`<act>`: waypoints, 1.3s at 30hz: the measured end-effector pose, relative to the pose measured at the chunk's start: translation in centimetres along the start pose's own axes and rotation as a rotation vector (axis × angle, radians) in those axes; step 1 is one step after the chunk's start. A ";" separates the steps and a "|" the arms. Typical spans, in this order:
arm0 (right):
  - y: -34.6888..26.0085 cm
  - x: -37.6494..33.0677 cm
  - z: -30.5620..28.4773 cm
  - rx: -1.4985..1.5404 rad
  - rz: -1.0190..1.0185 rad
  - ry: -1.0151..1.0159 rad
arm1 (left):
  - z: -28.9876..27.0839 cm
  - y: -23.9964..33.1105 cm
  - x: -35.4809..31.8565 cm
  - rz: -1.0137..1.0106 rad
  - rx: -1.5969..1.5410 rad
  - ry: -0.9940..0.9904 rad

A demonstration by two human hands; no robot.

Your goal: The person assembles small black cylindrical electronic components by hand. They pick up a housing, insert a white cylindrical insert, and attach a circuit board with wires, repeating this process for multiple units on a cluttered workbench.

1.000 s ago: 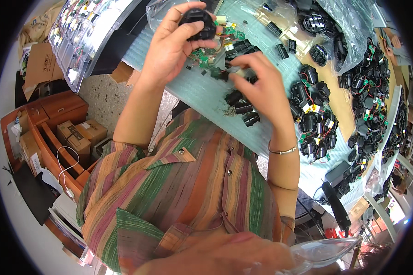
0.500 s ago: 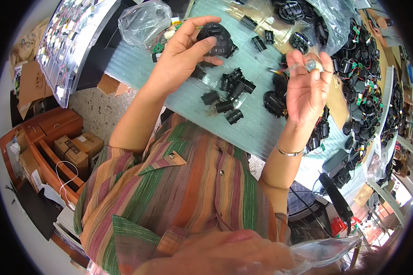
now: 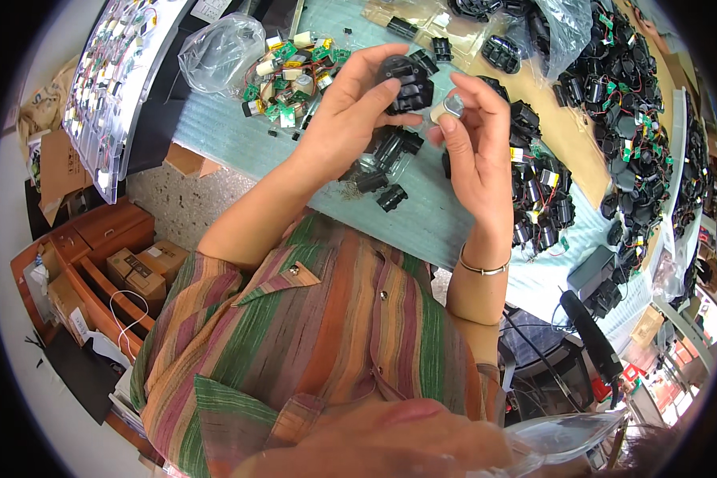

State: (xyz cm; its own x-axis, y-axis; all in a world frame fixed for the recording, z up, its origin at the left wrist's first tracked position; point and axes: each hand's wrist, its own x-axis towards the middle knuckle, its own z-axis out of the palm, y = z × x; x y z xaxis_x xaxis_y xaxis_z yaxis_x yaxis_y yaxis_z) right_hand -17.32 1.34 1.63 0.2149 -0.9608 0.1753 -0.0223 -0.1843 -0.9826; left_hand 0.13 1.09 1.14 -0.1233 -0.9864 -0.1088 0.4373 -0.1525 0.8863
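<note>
My left hand (image 3: 344, 119) is closed on a black moulded plastic housing (image 3: 412, 86), held between thumb and fingers above the table with its ribbed side showing. Close on its right, my right hand (image 3: 483, 155) pinches a small cylinder (image 3: 446, 109) with a silvery end and a pale side, perhaps a small motor. A narrow gap separates cylinder and housing. Below the hands, several loose black plastic parts (image 3: 391, 197) lie on the table. Beyond my left wrist is a heap of green circuit boards (image 3: 287, 116) with wires and pale cylinders.
A clear plastic bag (image 3: 223, 56) lies at the far left of the table, beside a tilted panel (image 3: 103, 88) covered with small parts. Black housings with wires (image 3: 543, 195) crowd the right side. Farther right is a larger heap (image 3: 633, 143). Open drawers (image 3: 103, 279) stand lower left.
My right hand has moved left with the small cylinder, close to the black housing. My left hand has shifted slightly right and nearer, and more of the circuit-board heap shows.
</note>
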 end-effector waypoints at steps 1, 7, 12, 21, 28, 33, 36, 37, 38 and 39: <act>0.1 -0.1 -0.4 0.068 0.041 -0.016 | -0.3 0.0 0.2 0.010 0.032 0.015; 1.0 0.9 -0.5 -0.267 -0.250 -0.084 | -0.3 -0.5 0.4 0.130 0.203 0.024; 0.7 0.8 1.1 -0.302 -0.296 0.126 | 0.8 -0.8 -0.3 0.103 0.045 -0.010; 1.4 0.2 1.9 -0.514 -0.376 0.339 | 0.9 -1.4 -0.8 0.116 0.007 -0.071; 1.3 0.4 1.4 -0.705 -0.562 0.364 | 1.3 -0.9 -1.0 0.060 -0.055 -0.044; 2.1 0.0 1.9 -0.734 -0.522 0.426 | 1.2 -1.4 -0.9 0.115 -0.017 -0.056; 2.4 -0.1 1.9 -0.760 -0.575 0.381 | 0.8 -1.8 -0.7 0.197 0.062 -0.066; 2.4 -0.2 1.9 -0.766 -0.594 0.355 | 0.4 -1.9 -0.5 0.209 0.088 -0.066; 2.3 -0.1 1.8 -0.734 -0.589 0.320 | 0.2 -1.9 -0.5 0.222 0.115 -0.066; 2.2 0.2 1.7 -0.701 -0.587 0.285 | 0.2 -1.4 -0.4 0.207 0.108 -0.011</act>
State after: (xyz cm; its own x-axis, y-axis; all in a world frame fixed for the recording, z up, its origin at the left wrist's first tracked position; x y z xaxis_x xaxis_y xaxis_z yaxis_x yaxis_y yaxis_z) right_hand -15.71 1.09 -0.58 0.1343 -0.6731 0.7273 -0.5860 -0.6458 -0.4895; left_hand -0.66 1.73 0.01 -0.0509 -0.9951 0.0852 0.3566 0.0616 0.9322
